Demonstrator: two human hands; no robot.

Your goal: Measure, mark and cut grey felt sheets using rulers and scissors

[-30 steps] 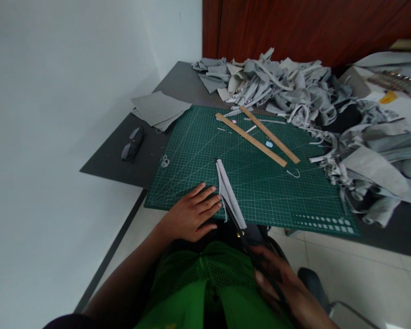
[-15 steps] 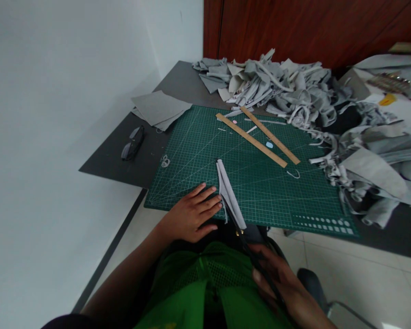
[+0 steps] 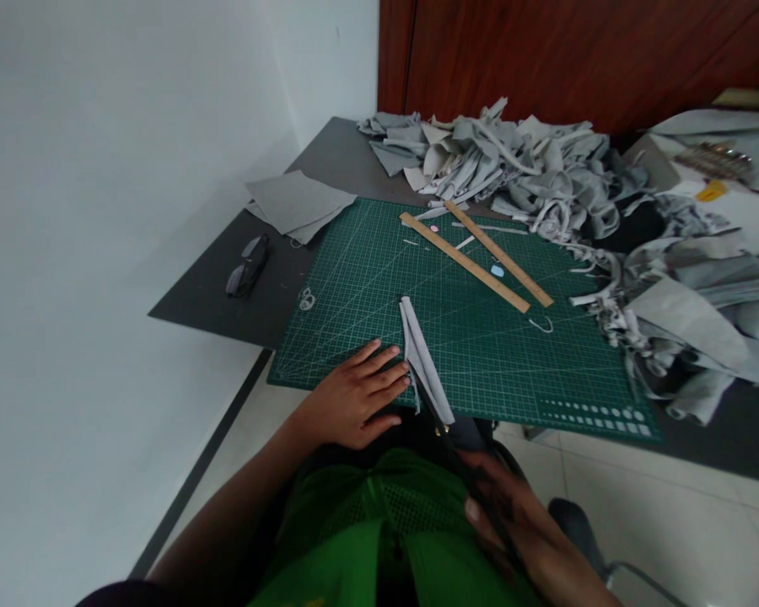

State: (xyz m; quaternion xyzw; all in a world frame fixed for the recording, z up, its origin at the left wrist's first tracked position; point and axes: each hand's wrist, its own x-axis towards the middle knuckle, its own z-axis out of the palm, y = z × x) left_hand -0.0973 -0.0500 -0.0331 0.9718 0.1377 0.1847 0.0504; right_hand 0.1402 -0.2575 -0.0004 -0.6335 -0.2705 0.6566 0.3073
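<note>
Flat and spread, the left hand [image 3: 354, 396] presses its fingertips against the near left edge of a narrow folded strip of pale grey fabric [image 3: 423, 358], holding nothing but pinning it to the dark green gridded cutting mat [image 3: 481, 337]. Closed around the dark handles of a pair of black scissors [image 3: 446, 421], the right hand [image 3: 519, 523] sits low over the lap, below the table edge; the blades run up and left from it into the strip's near end, just right of the left fingertips. How far the blades are parted cannot be told.

That strip lies on the mat's near middle, pointing away from the person, its near end reaching the mat's front edge between the two hands.

Farther back on the mat lie two long wooden rulers [image 3: 465, 261], angled side by side. Behind and to the right spreads a heap of grey fabric offcuts [image 3: 544, 177]. Flat grey sheets [image 3: 297, 202] and dark folded spectacles [image 3: 246, 265] rest on the grey tabletop [image 3: 215, 295] to the left.
</note>
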